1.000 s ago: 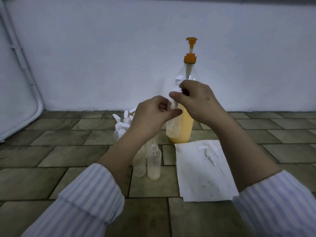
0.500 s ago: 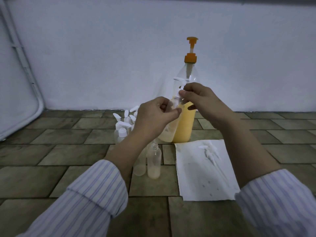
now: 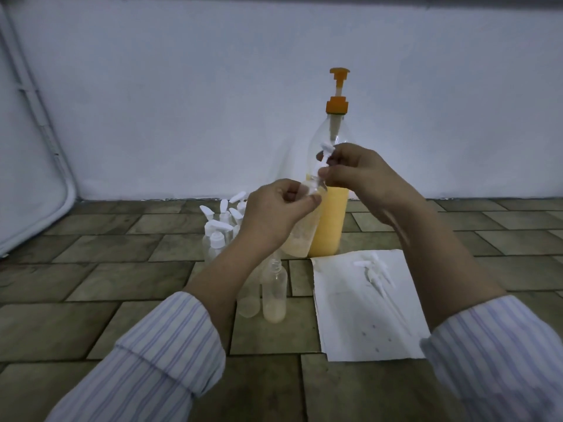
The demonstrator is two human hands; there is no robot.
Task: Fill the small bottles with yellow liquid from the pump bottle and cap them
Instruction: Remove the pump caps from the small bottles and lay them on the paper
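Observation:
My left hand (image 3: 275, 213) grips a small clear bottle (image 3: 301, 229) near its neck, tilted, with yellowish liquid in its lower part. My right hand (image 3: 362, 175) pinches a white pump cap (image 3: 323, 159) at the bottle's mouth. Right behind them stands the large pump bottle (image 3: 330, 220) with an orange pump head, about half full of yellow liquid. On the floor below my left wrist stand two uncapped small bottles (image 3: 274, 295), one with pale liquid at its bottom.
A cluster of small bottles with white caps (image 3: 221, 233) stands at the left of the pump bottle. A white paper sheet (image 3: 365, 315) lies at the right with loose white pump caps (image 3: 373, 272) on it. The floor is brown tile; a pale wall rises behind.
Both hands have tilted the small bottle further, its base swinging toward the left. My right hand has shifted up and right on the white cap.

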